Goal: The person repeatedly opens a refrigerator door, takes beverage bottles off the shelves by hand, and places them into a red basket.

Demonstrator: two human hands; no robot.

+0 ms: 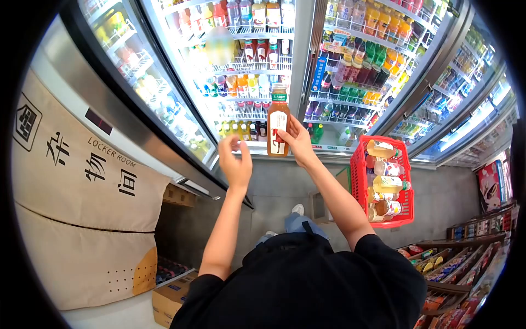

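My right hand (298,143) is closed around a bottle of brown tea (279,118) with a green neck band and a white label, held upright in front of the lit fridge shelves. To its left, my left hand (236,164) is raised with loosely bent fingers apart and nothing in it. The bottle and my left hand do not touch. Beyond both hands are wire shelves (249,70) with rows of drinks in several colours. Right of my right forearm, a red shopping basket (406,211) holds several bottles lying on their sides.
A fridge door (137,104) stands open on my left, near a beige cloth curtain (82,203) marked LOCKER ROOM. More glass-fronted fridges (361,66) line the right. A cardboard box (170,301) is at lower left, and a snack rack (455,268) at lower right.
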